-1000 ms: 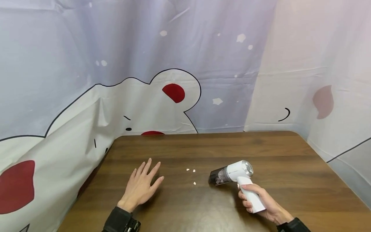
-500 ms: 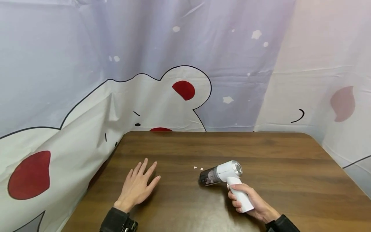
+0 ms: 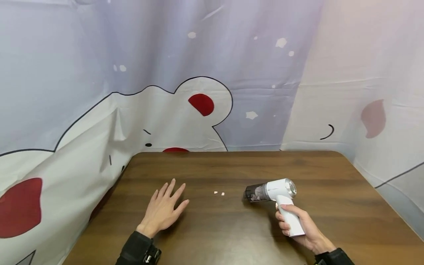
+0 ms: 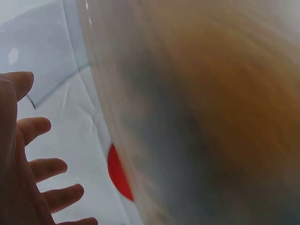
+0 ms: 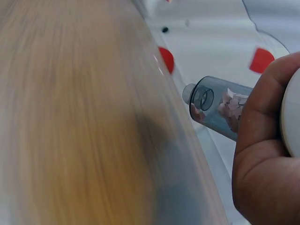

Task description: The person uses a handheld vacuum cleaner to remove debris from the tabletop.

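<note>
My right hand (image 3: 303, 226) grips the white handle of a handheld vacuum cleaner (image 3: 281, 188), its dark see-through nozzle end pointing left just above or at the table. In the right wrist view, pale scraps show inside the clear dust cup (image 5: 220, 105). Two tiny white paper scraps (image 3: 219, 193) lie on the table to the left of the nozzle, apart from it. My left hand (image 3: 161, 209) is spread, fingers straight and palm down, over the left part of the table; whether it touches the wood is unclear. The left wrist view shows its fingers (image 4: 49, 168) apart, holding nothing.
The brown wooden table (image 3: 212, 235) has rounded far corners. Behind it and along both sides hangs a printed cloth (image 3: 258, 73) with pale figures and red patches, close to the table's edges.
The vacuum cleaner went left, then back right, in my right hand. The nearest of three paper scraps is gone from the table. My left hand stays about where it was; the head view shifted slightly.
</note>
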### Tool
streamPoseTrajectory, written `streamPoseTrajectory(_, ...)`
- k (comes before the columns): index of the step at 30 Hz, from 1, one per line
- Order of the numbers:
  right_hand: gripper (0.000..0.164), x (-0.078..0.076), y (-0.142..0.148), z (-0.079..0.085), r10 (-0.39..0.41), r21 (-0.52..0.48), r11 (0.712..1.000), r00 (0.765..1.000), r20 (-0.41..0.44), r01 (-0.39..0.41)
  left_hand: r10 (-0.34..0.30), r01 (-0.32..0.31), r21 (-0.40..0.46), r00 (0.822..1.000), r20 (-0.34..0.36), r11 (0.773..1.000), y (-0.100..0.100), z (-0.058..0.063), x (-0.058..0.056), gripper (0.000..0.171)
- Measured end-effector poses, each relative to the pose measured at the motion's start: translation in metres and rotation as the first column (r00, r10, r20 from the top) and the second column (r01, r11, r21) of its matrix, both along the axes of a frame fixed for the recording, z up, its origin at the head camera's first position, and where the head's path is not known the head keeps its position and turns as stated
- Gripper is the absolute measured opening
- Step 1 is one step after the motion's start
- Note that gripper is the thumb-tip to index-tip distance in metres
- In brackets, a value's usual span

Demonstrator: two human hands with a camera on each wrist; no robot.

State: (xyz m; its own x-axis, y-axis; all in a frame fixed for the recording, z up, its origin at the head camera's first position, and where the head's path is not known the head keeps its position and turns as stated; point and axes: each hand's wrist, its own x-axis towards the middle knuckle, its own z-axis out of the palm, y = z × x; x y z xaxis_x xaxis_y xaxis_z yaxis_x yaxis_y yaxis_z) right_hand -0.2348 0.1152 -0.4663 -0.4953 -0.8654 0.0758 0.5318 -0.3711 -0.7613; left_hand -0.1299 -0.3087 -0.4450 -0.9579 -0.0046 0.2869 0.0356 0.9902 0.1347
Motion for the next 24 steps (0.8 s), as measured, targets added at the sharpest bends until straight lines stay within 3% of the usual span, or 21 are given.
streamPoseTrajectory(14, 0.034, -0.012, 0.009, -0.009, 0.0, -0.04, 0.999, 0.999, 0.043, 0.001, 0.031, -0.031, -0.01, 0.999, 0.008, 0.999, -0.006, -0.005, 0.012, 0.061)
streamPoseTrajectory(24, 0.033, -0.017, -0.017, -0.008, 0.033, -0.04, 0.999, 0.999, 0.021, -0.032, 0.081, -0.081, -0.007, 0.996, 0.03, 0.997, -0.019, -0.003, 0.023, 0.062)
